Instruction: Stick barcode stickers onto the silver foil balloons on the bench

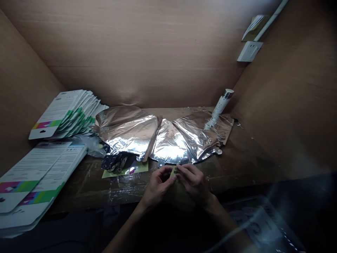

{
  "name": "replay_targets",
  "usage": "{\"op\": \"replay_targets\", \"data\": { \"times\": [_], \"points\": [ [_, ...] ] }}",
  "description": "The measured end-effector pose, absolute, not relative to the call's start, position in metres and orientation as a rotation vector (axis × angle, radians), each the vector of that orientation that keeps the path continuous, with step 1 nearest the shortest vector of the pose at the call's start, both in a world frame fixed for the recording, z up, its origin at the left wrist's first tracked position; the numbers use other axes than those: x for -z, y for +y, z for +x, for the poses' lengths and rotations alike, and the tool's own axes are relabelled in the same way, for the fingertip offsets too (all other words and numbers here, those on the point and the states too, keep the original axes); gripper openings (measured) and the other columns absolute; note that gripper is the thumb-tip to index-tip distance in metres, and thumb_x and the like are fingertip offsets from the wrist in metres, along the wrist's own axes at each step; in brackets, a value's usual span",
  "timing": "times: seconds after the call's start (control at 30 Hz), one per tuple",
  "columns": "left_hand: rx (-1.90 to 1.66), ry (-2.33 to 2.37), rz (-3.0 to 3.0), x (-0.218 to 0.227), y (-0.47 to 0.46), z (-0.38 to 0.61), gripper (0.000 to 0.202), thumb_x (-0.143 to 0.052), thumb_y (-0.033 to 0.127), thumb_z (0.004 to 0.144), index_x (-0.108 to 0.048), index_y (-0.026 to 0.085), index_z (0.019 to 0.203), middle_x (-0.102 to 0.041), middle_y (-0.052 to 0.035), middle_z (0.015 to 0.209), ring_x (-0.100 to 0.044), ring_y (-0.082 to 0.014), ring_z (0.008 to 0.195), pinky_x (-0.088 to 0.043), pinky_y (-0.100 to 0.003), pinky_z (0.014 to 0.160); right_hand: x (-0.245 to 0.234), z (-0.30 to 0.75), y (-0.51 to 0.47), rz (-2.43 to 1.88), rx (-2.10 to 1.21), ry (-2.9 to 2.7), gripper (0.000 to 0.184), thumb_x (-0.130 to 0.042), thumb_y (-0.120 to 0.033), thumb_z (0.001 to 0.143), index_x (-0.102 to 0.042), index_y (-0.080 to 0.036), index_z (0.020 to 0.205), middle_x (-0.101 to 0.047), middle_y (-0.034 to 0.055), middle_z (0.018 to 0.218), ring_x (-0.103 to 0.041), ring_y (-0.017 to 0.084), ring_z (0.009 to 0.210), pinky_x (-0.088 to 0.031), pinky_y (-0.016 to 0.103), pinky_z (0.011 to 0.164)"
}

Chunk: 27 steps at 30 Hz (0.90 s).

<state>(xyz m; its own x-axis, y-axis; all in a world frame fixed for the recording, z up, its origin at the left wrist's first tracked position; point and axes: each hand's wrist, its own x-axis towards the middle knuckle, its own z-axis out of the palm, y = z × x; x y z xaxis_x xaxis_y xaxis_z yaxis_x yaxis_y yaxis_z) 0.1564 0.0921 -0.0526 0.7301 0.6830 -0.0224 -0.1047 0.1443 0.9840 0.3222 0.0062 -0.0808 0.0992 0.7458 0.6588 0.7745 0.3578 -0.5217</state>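
Note:
Close to the table's front edge, my left hand [158, 183] pinches a small yellow strip [173, 172] between thumb and fingers. The fingertips of my right hand [194, 180] are closed at the strip's other side, by a small dark spot on it. Just beyond my hands lie flat, shiny silver foil sheets [171, 142] with small rounded tabs along their near edge. A yellow-green sheet [140, 168] with a magenta mark lies left of my hands, partly under the foil. On its left end rests a crumpled black bundle [114, 162].
Stacks of white printed cards [59, 112] and more cards [39, 179] fill the left side, with clear plastic [96, 147] beside them. A white cylinder with a metal cap [222, 103] stands at the back right. A socket [249, 51] is on the wall.

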Motion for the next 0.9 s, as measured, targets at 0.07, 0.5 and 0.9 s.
{"op": "replay_targets", "data": {
  "times": [0.07, 0.5, 0.9],
  "points": [
    [-0.569, 0.498, 1.331, 0.051, 0.093, 0.154, 0.034, -0.075, 0.028, 0.085, -0.069, 0.014, 0.115, -0.071, -0.0100, 0.109, -0.067, -0.0232, 0.103, -0.051, -0.031, 0.091, 0.080, 0.325, 0.005, -1.388, 0.013, -1.593, 0.041, -0.062, -0.016, 0.094, -0.059, -0.022, 0.134, -0.065, 0.0094, 0.111, -0.065, 0.019, 0.100, -0.058, 0.032, 0.085],
    [-0.623, 0.596, 1.730, 0.040, 0.077, 0.154, 0.011, -0.061, 0.016, 0.090, -0.070, 0.014, 0.085, -0.068, -0.0032, 0.083, -0.061, -0.0158, 0.080, -0.046, -0.024, 0.073, 0.042, 0.326, -0.009, -1.487, 0.007, -1.898, 0.014, -0.059, -0.011, 0.091, -0.068, -0.017, 0.099, -0.067, 0.0075, 0.096, -0.059, 0.019, 0.090, -0.050, 0.030, 0.077],
    [-0.602, 0.587, 1.915, 0.040, 0.073, 0.154, 0.021, -0.057, 0.026, 0.096, -0.063, 0.015, 0.078, -0.061, -0.0020, 0.076, -0.054, -0.0129, 0.071, -0.040, -0.023, 0.065, 0.037, 0.323, -0.007, -1.545, -0.551, -1.391, 0.012, -0.062, -0.014, 0.080, -0.062, -0.015, 0.068, -0.059, -0.0009, 0.065, -0.054, 0.010, 0.060, -0.038, 0.022, 0.057]
  ]
}}
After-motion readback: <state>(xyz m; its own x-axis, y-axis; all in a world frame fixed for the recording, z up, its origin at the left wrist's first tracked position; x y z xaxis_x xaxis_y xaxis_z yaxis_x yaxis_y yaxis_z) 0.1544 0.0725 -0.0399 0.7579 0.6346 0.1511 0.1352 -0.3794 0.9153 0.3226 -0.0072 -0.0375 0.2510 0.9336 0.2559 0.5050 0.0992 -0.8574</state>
